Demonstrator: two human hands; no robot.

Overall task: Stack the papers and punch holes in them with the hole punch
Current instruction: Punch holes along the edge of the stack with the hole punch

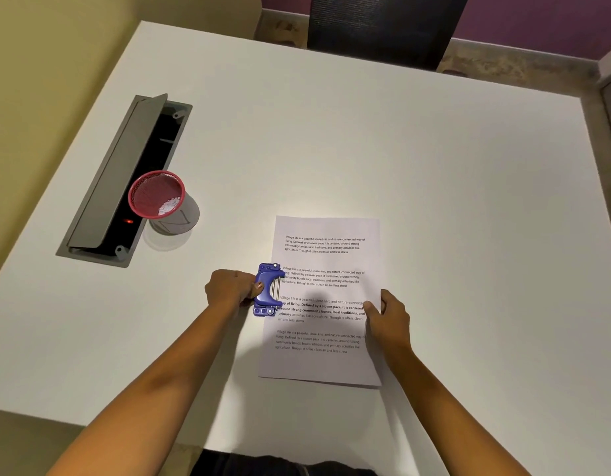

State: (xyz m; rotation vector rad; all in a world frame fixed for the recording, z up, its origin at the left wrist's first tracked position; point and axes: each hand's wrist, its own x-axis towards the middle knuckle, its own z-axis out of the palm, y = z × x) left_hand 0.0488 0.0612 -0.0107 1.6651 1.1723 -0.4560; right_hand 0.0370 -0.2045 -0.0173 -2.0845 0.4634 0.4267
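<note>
A stack of white papers (pixel 326 324) with printed paragraphs lies flat on the white table (pixel 400 149), near its front edge. A blue hole punch (pixel 268 290) sits over the middle of the stack's left edge. My left hand (pixel 230 286) grips the punch from the left, thumb on its handle. My right hand (pixel 388 319) holds the stack's right edge, thumb on top of the sheet.
A red mesh cup (pixel 156 194) with small white bits inside stands to the far left. Beside it is a grey cable box (pixel 122 180) set in the table, lid raised. A dark chair (pixel 383 29) stands at the far edge.
</note>
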